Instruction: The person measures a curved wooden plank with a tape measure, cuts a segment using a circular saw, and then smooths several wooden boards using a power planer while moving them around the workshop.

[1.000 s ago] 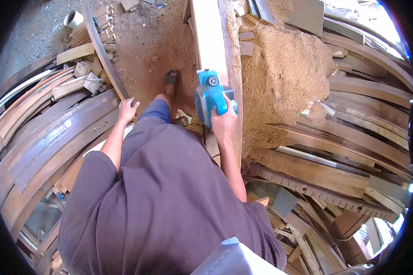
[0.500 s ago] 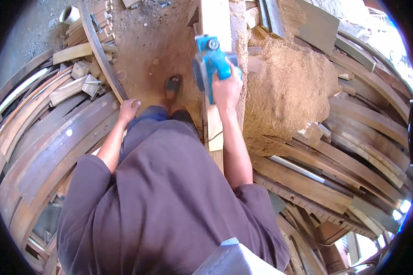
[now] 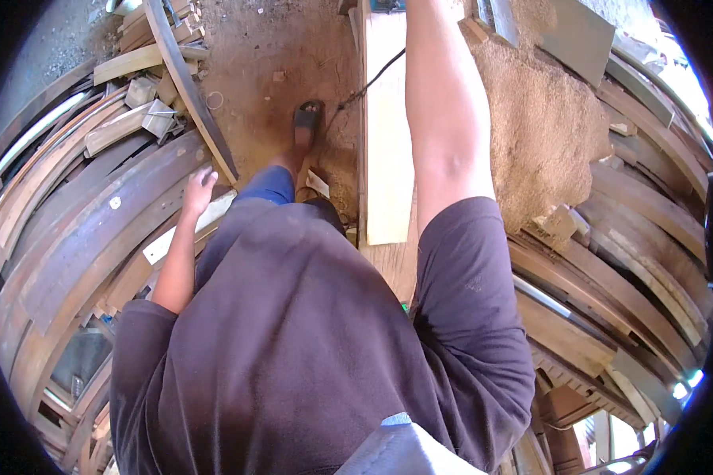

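Note:
A pale, planed wooden board (image 3: 387, 158) lies lengthwise in front of me on a darker wooden beam (image 3: 390, 260). At the top edge of the head view, a sliver of a teal electric hand planer (image 3: 387, 5) shows over the board's far end. My right forearm stretches past that edge, so my right hand is out of sight. A black power cord (image 3: 382, 73) crosses the board and drops off its left side. My left hand (image 3: 200, 188) hangs loose and holds nothing, its fingers slightly apart, close to a long plank (image 3: 184, 83) that leans over stacked timber.
Sawdust (image 3: 531, 119) is heaped right of the board. Stacks of planks stand at the left (image 3: 95, 237) and right (image 3: 650, 229). My sandalled foot (image 3: 307, 119) rests on the dirt floor beside the board. A grey panel (image 3: 574, 39) lies at the far right.
My right arm has reached far forward, taking the planer along the board and mostly out of view. The cord now shows across the board. My left hand has moved slightly down and left.

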Motion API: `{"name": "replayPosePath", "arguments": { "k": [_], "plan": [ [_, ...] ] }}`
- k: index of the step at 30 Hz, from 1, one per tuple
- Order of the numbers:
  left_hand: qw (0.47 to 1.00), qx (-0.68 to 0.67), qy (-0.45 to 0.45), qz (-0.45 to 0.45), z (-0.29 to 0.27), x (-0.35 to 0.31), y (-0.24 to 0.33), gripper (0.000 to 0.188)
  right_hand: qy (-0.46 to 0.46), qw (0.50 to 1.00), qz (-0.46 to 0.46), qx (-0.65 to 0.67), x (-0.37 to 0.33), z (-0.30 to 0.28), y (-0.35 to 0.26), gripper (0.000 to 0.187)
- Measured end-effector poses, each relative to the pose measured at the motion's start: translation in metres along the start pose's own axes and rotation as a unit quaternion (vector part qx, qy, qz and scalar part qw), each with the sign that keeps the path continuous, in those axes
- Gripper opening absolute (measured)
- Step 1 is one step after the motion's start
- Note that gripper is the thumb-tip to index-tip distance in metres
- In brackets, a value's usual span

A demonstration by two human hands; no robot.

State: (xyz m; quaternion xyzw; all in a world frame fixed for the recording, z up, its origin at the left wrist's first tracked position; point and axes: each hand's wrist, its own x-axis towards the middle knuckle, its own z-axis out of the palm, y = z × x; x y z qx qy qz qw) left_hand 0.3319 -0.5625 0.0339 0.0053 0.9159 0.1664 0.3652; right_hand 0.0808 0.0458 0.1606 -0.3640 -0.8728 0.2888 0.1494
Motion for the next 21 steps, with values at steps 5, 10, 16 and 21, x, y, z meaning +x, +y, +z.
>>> {"name": "replayPosePath", "arguments": {
  "k": [5,10,16,21],
  "plan": [
    [0.998,0.005,0.031,0.053,0.028,-0.015,-0.013,0.055,-0.044,0.998,0.010,0.047,-0.107,-0.059,0.022,0.035],
    [0.998,-0.041,-0.003,0.053,0.073,-0.039,-0.025,0.051,-0.055,0.997,0.028,0.044,-0.340,-0.130,0.105,0.026],
    [0.992,-0.082,0.023,0.092,0.117,-0.072,0.002,0.042,-0.146,0.972,0.177,0.037,-0.619,-0.257,0.172,0.057],
    [0.954,0.063,-0.040,0.289,0.142,-0.089,0.066,0.045,-0.111,0.984,0.136,0.029,-0.618,-0.254,0.173,0.067]
  ]
}}
